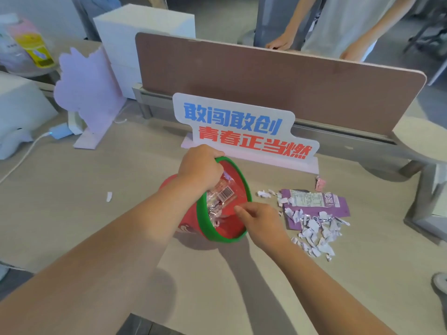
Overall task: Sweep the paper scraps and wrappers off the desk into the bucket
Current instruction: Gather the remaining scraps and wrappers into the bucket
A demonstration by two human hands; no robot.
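Head view: fingers of the left hand [200, 165] are gripping the tilted bucket's [202, 216] far rim; the right hand's [261, 221] fingers are resting at its mouth, grip unclear; paper scraps [314, 230] are lying just right of them on the bench [362, 274].

Red bucket [187, 224] tilted, wrappers [221, 194] inside; purple wrapper [314, 201], paper scraps [314, 233] beside.

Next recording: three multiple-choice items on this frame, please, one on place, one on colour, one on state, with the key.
1. Relative to the round red bucket, the flat purple snack wrapper lies: A inside it; B on the beige desk, to its right; C to its left.
2. The bucket's rim is: A green; B blue; C yellow.
3. The bucket is: A upright; B upside down; C tipped on its side.
1B, beside the torn white scraps; 2A, green band under the left hand; 3C, mouth faces sideways.
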